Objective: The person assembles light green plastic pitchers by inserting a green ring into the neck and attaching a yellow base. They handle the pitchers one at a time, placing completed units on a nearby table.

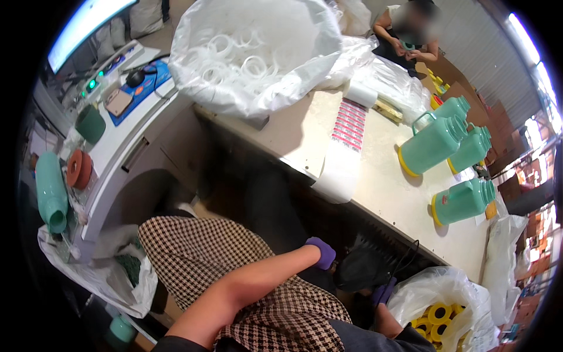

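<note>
My left hand [322, 253], in a purple glove, is low past the edge of the checked cloth on my lap. It looks curled, and what its fingers hold, if anything, is hidden. My right hand [384, 291], also purple-gloved, is lower right, beside a clear plastic bag [404, 299]; its fingers are mostly hidden in shadow. Between the hands lies a dark, rounded black object [362, 268] whose kind I cannot make out. A thin black cable [416, 252] loops near it, below the table edge.
Green jugs with yellow bases [431, 146] stand on the table [293, 132]. A label sheet [349, 126] hangs over its edge. A white sack [316, 35] holds clear rings. Yellow ring-shaped parts [438, 314] fill the bag at right. Another person [407, 38] works across the table.
</note>
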`<state>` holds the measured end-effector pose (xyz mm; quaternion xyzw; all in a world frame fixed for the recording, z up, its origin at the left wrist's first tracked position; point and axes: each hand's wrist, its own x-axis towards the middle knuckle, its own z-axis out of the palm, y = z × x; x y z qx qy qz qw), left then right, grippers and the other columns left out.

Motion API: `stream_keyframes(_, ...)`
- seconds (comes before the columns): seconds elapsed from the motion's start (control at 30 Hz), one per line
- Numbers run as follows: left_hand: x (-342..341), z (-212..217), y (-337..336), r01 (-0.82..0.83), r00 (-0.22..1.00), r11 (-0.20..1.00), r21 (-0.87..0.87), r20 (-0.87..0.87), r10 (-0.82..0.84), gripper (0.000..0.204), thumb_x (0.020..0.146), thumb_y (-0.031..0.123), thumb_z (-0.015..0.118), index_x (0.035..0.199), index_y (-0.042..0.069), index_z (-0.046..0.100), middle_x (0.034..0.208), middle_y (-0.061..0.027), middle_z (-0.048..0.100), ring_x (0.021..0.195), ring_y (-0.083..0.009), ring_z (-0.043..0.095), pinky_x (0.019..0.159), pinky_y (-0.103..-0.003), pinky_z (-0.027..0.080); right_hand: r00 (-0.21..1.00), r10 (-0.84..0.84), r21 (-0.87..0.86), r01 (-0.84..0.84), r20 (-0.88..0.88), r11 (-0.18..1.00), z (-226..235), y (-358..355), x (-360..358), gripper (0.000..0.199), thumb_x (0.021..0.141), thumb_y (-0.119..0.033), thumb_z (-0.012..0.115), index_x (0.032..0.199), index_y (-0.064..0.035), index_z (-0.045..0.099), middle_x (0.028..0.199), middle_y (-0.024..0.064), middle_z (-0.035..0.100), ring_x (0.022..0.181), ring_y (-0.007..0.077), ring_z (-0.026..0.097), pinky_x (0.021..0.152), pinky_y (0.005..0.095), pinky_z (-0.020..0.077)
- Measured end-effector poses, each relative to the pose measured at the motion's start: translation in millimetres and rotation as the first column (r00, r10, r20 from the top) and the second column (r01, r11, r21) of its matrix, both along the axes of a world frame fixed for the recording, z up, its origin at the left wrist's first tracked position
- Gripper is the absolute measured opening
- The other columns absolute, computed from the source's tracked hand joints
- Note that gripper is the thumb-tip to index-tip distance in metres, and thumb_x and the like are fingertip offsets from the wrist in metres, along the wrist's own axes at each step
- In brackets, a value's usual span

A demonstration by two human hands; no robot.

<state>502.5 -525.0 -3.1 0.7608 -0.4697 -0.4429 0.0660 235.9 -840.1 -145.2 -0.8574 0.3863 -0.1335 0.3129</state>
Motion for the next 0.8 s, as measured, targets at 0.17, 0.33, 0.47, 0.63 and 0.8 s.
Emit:
stream_keyframes(0.17,5.9,8.3,16.4,-0.142,0.99,0.968,-0.209,-0.006,0.144,0.054,0.094,0.045,0.055,0.136,0.013,0.06,0.126,-0.013,0.068,0.119,-0.0342,0.063,0.101,-0.044,0.049,0.972,0.057,-0.021,-0.054,0.228,0.998,-61.4,-74.5,-48.0,0.051,0.084,0.01,0.051,0.134,-0.0005,0.048,0.122,0.0105,0.055,0.116,0.0232,0.053,0.106,0.0364,0.0416)
stream_keyframes(0.33,11.8,-18.7,16.7,-0.26,0.965,0.867,-0.424,-0.097,0.242,0.05,0.092,0.04,0.057,0.132,0.01,0.061,0.127,-0.0173,0.066,0.118,-0.0367,0.062,0.101,-0.044,0.049,0.926,-0.128,0.277,0.026,0.356,0.96,-71.5,-57.2,-38.0,0.051,0.084,0.01,0.04,0.133,0.0008,0.051,0.125,0.0129,0.058,0.114,0.0237,0.055,0.103,0.0354,0.0437)
stream_keyframes(0.47,38.7,-40.8,-17.3,-0.273,0.962,0.913,-0.304,-0.093,0.257,0.052,0.089,0.038,0.061,0.131,0.008,0.061,0.124,-0.0205,0.067,0.113,-0.0396,0.064,0.097,-0.045,0.052,0.976,0.145,0.086,-0.161,0.163,0.983,-50.2,-36.1,-25.2,0.046,0.086,0.007,0.04,0.129,0.0008,0.053,0.119,0.0123,0.06,0.111,0.0243,0.056,0.101,0.0355,0.0449)
stream_keyframes(0.63,-33.7,-52.6,-80.1,0.223,0.97,0.969,0.11,-0.123,-0.209,0.059,0.079,0.044,0.065,0.124,0.005,0.071,0.125,-0.0166,0.07,0.117,-0.0325,0.066,0.1,-0.044,0.049,0.955,0.107,0.218,-0.171,0.277,0.961,-50.6,-48.6,-25.1,0.045,0.094,0.001,0.044,0.139,0.0017,0.049,0.128,0.0148,0.059,0.117,0.0243,0.056,0.108,0.0345,0.0409)
stream_keyframes(0.8,-79.5,-72.1,-100.6,0.396,0.885,0.908,-0.141,-0.207,-0.418,0.052,0.084,0.039,0.061,0.122,0.004,0.072,0.125,-0.0198,0.069,0.118,-0.0363,0.064,0.1,-0.047,0.049,0.968,0.08,0.167,-0.122,0.236,0.978,-76.3,-95.4,-58.9,0.04,0.096,-0.001,0.046,0.136,-0.0002,0.052,0.123,0.0121,0.06,0.114,0.0232,0.057,0.105,0.0343,0.043)
